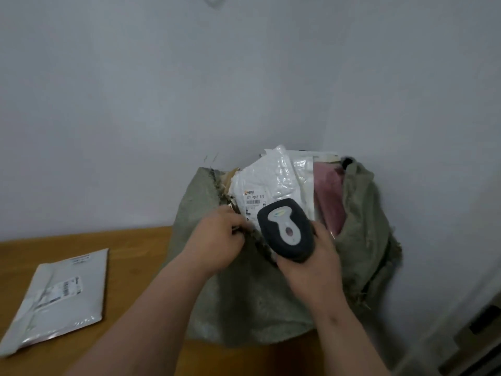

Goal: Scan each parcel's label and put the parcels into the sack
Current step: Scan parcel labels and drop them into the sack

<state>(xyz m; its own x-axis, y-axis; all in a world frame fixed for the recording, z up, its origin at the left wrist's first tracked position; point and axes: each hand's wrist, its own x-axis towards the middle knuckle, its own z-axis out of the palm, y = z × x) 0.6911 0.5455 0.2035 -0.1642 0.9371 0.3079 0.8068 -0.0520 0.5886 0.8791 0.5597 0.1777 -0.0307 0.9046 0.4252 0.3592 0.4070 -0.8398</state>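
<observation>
A wooden table (141, 240) carries a flat grey parcel (57, 297) at its left and a grey-green sack (244, 308) against the wall.

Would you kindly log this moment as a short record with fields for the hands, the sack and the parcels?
left hand: left hand grips the frayed edge of the sack's mouth
right hand: right hand holds the scanner, its head toward the sack's opening
sack: grey-green sack stands on the wooden table against the wall
in sack: white parcel, label showing; pink parcel beside it
outside sack: grey parcel flat on the table, label up
</observation>
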